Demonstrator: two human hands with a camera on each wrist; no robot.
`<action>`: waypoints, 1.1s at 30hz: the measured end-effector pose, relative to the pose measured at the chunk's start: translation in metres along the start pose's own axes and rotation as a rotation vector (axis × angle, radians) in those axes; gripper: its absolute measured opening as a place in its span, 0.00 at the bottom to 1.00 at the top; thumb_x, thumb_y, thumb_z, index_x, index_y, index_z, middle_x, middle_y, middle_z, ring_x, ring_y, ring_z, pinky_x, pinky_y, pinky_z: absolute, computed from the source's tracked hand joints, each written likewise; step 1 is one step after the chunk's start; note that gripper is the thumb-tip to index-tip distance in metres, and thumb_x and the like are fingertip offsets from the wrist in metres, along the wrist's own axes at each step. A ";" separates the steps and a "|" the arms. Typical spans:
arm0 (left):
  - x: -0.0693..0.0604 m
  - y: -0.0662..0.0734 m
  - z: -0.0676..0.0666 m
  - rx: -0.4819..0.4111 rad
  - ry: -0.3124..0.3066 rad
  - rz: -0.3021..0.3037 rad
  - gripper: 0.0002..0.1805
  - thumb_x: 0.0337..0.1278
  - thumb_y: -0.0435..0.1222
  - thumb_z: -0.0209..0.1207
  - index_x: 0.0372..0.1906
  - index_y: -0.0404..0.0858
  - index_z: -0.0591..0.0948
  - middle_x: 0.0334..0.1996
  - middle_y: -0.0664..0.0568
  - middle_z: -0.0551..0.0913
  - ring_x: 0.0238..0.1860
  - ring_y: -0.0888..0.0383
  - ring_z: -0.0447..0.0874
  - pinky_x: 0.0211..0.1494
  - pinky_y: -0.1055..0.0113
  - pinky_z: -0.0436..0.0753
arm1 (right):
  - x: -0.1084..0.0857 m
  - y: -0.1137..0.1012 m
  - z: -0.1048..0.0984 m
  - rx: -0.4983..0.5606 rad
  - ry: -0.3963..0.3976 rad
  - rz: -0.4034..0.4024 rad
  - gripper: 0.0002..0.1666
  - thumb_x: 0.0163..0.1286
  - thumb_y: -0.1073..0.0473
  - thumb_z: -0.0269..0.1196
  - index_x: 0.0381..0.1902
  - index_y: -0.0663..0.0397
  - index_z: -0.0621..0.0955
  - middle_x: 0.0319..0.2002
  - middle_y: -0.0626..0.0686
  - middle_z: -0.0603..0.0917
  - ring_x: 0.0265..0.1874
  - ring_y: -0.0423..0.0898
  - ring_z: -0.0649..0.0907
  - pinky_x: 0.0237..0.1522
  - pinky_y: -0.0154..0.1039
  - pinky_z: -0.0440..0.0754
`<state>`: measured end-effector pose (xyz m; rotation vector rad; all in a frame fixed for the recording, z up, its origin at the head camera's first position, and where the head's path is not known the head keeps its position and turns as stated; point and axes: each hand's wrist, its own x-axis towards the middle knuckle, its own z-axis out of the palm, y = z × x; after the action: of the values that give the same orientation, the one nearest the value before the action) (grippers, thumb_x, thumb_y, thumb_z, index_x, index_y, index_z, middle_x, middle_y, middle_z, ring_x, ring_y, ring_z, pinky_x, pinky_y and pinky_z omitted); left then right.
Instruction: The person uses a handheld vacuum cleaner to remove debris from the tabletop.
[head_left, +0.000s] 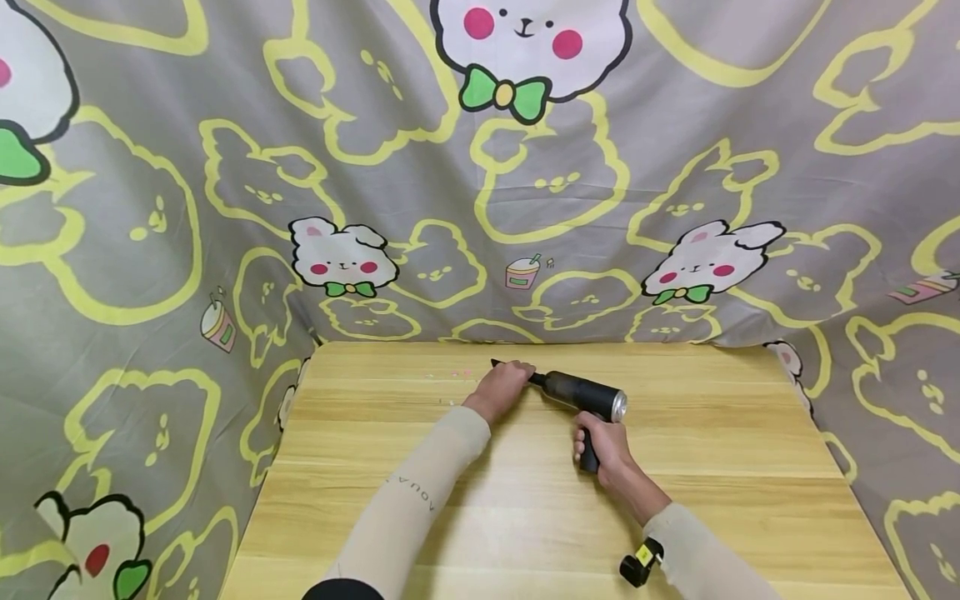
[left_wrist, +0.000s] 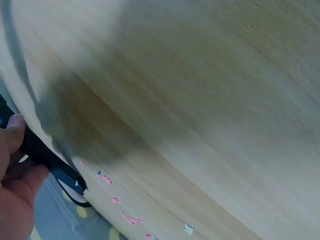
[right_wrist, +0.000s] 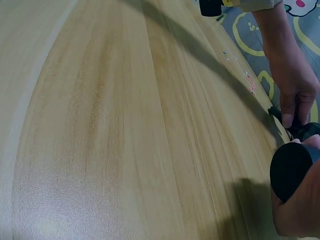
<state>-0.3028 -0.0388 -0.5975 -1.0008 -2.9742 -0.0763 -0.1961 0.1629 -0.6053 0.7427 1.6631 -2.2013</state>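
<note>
A black handheld vacuum cleaner [head_left: 577,392] with a silver rear end is held above the far part of the table. My right hand [head_left: 609,446] grips its handle, fingers curled round it. At the front, my left hand [head_left: 501,390] holds the narrow black nozzle [left_wrist: 64,172], whose slanted tip points left. In the left wrist view, thumb and fingers pinch this nozzle from both sides. Close to the tip lie small pink and pale scraps [left_wrist: 131,219], scattered on the wood. The right wrist view shows the handle's dark round base [right_wrist: 290,170] in my right hand.
The light wooden table [head_left: 517,517] ends at a grey patterned curtain [head_left: 442,208] along the back, with more curtain on both sides. A black and yellow device [head_left: 641,562] sits at my right wrist.
</note>
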 end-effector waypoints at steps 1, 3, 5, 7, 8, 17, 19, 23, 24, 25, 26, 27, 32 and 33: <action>0.000 0.001 0.000 0.003 0.001 0.001 0.18 0.77 0.30 0.53 0.64 0.44 0.83 0.61 0.53 0.87 0.58 0.55 0.88 0.58 0.69 0.88 | 0.000 0.000 0.000 0.003 0.001 0.002 0.09 0.71 0.62 0.61 0.31 0.53 0.72 0.16 0.46 0.72 0.12 0.40 0.71 0.16 0.35 0.76; -0.001 0.003 0.000 0.012 0.001 0.002 0.18 0.77 0.29 0.54 0.64 0.43 0.83 0.61 0.52 0.87 0.58 0.54 0.88 0.58 0.70 0.88 | 0.000 -0.001 -0.001 0.002 0.000 0.001 0.09 0.70 0.63 0.61 0.31 0.53 0.72 0.16 0.46 0.72 0.12 0.39 0.71 0.16 0.35 0.76; -0.003 0.005 -0.001 0.025 0.004 0.006 0.18 0.76 0.28 0.54 0.63 0.42 0.83 0.61 0.52 0.87 0.58 0.54 0.89 0.57 0.69 0.89 | -0.002 -0.001 -0.003 0.000 0.000 0.000 0.09 0.70 0.63 0.61 0.31 0.54 0.72 0.15 0.46 0.72 0.12 0.39 0.71 0.16 0.35 0.76; -0.005 0.008 -0.002 0.037 0.017 0.010 0.18 0.75 0.27 0.55 0.62 0.42 0.83 0.61 0.53 0.87 0.58 0.54 0.89 0.57 0.69 0.89 | -0.003 -0.001 -0.004 -0.005 -0.005 -0.002 0.09 0.70 0.63 0.61 0.31 0.54 0.72 0.15 0.46 0.73 0.12 0.40 0.71 0.16 0.35 0.76; -0.006 0.009 -0.002 0.041 0.025 0.010 0.18 0.75 0.27 0.55 0.61 0.42 0.84 0.60 0.53 0.87 0.57 0.54 0.89 0.57 0.69 0.89 | -0.003 -0.002 -0.006 -0.010 -0.008 -0.002 0.09 0.70 0.63 0.61 0.32 0.54 0.72 0.15 0.46 0.72 0.12 0.40 0.71 0.16 0.35 0.76; -0.012 0.024 0.001 0.134 0.066 0.041 0.17 0.71 0.26 0.59 0.59 0.40 0.85 0.56 0.52 0.89 0.54 0.57 0.89 0.55 0.72 0.89 | -0.008 -0.002 -0.020 -0.034 -0.025 0.012 0.10 0.70 0.63 0.61 0.30 0.53 0.71 0.15 0.46 0.72 0.12 0.40 0.70 0.16 0.35 0.75; -0.013 0.027 0.002 0.158 0.067 0.042 0.16 0.71 0.27 0.59 0.58 0.40 0.85 0.54 0.52 0.90 0.52 0.57 0.89 0.55 0.73 0.88 | -0.009 -0.001 -0.022 -0.033 -0.033 0.015 0.09 0.70 0.63 0.60 0.31 0.53 0.71 0.15 0.46 0.71 0.12 0.40 0.70 0.16 0.35 0.75; -0.016 0.030 0.002 0.177 0.064 0.040 0.15 0.71 0.28 0.59 0.58 0.40 0.84 0.52 0.53 0.90 0.51 0.58 0.89 0.54 0.73 0.88 | -0.010 0.000 -0.025 -0.034 -0.047 0.017 0.09 0.72 0.64 0.59 0.33 0.53 0.69 0.16 0.46 0.71 0.12 0.40 0.69 0.16 0.35 0.75; -0.017 0.031 0.002 0.179 0.061 0.038 0.15 0.71 0.28 0.59 0.58 0.40 0.84 0.52 0.53 0.90 0.51 0.58 0.89 0.54 0.73 0.89 | -0.010 0.001 -0.026 -0.037 -0.053 0.018 0.09 0.72 0.64 0.59 0.34 0.53 0.69 0.16 0.46 0.70 0.12 0.40 0.69 0.16 0.35 0.75; -0.018 0.032 0.002 0.182 0.059 0.037 0.15 0.71 0.28 0.60 0.58 0.40 0.84 0.52 0.53 0.90 0.51 0.58 0.89 0.54 0.73 0.89 | -0.010 0.001 -0.026 -0.039 -0.060 0.018 0.08 0.72 0.64 0.58 0.34 0.53 0.69 0.16 0.46 0.70 0.12 0.40 0.69 0.15 0.35 0.75; -0.019 0.033 0.001 0.187 0.052 0.033 0.15 0.72 0.28 0.59 0.59 0.40 0.84 0.52 0.53 0.90 0.51 0.58 0.89 0.54 0.73 0.89 | -0.011 0.001 -0.027 -0.041 -0.065 0.018 0.08 0.73 0.64 0.58 0.34 0.53 0.69 0.16 0.46 0.70 0.13 0.40 0.69 0.15 0.35 0.75; -0.020 0.033 0.001 0.187 0.048 0.030 0.16 0.72 0.29 0.60 0.59 0.40 0.84 0.53 0.53 0.90 0.51 0.58 0.89 0.54 0.73 0.89 | -0.011 0.001 -0.027 -0.044 -0.071 0.018 0.08 0.73 0.64 0.58 0.35 0.54 0.69 0.17 0.46 0.70 0.13 0.40 0.69 0.16 0.35 0.75; -0.024 0.035 0.000 0.208 0.040 0.026 0.16 0.71 0.28 0.60 0.59 0.40 0.84 0.52 0.53 0.90 0.50 0.58 0.90 0.53 0.74 0.89 | -0.012 0.002 -0.029 -0.054 -0.098 0.022 0.07 0.73 0.63 0.58 0.36 0.54 0.69 0.17 0.46 0.70 0.13 0.40 0.69 0.16 0.34 0.75; -0.024 0.035 0.000 0.208 0.042 0.027 0.16 0.71 0.28 0.60 0.59 0.40 0.84 0.52 0.53 0.90 0.49 0.58 0.90 0.52 0.74 0.89 | -0.012 0.002 -0.029 -0.055 -0.101 0.024 0.07 0.73 0.63 0.58 0.37 0.54 0.69 0.17 0.46 0.70 0.13 0.40 0.69 0.16 0.34 0.75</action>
<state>-0.2622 -0.0257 -0.5964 -1.0001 -2.8555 0.2056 -0.1780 0.1892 -0.6062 0.6238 1.6498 -2.1311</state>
